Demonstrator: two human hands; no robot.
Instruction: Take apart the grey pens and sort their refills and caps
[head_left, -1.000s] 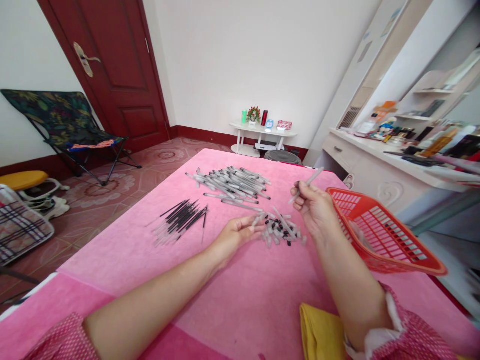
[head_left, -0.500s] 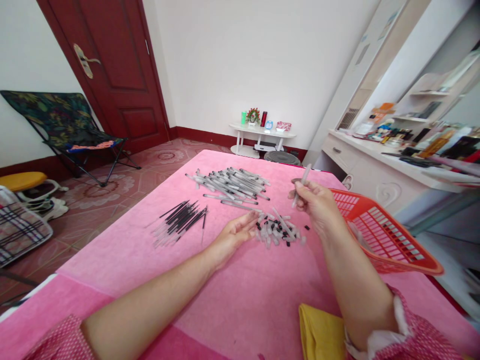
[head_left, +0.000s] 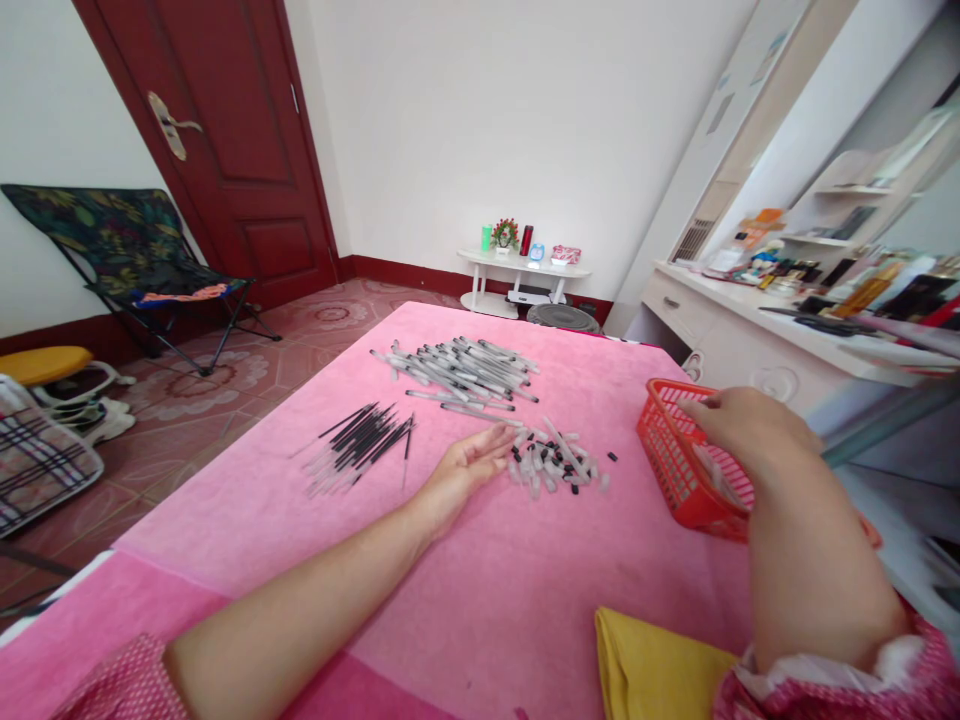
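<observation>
My left hand [head_left: 474,465] lies palm up on the pink cloth [head_left: 510,580] with its fingers loosely stretched and nothing in it. Its fingertips are at the edge of a heap of small clear and black pen parts [head_left: 551,462]. My right hand [head_left: 750,425] is over the red plastic basket [head_left: 675,480]. The back of that hand hides most of its fingers, so any grip is unclear. Pale, clear pieces [head_left: 721,478] lie inside the basket. Black-tipped pens [head_left: 465,370] form a pile farther back, and dark ink refills [head_left: 367,440] lie to the left.
A folded yellow cloth [head_left: 652,665] rests near the table's front edge. The dressing table [head_left: 780,340] with bottles on top stands at the right. Behind the table is a low white shelf [head_left: 525,262]; a folding chair [head_left: 150,260] is at the left.
My right hand has moved right from above the table to over the basket. The clear pen tube it held is no longer visible. My left hand has stayed in place.
</observation>
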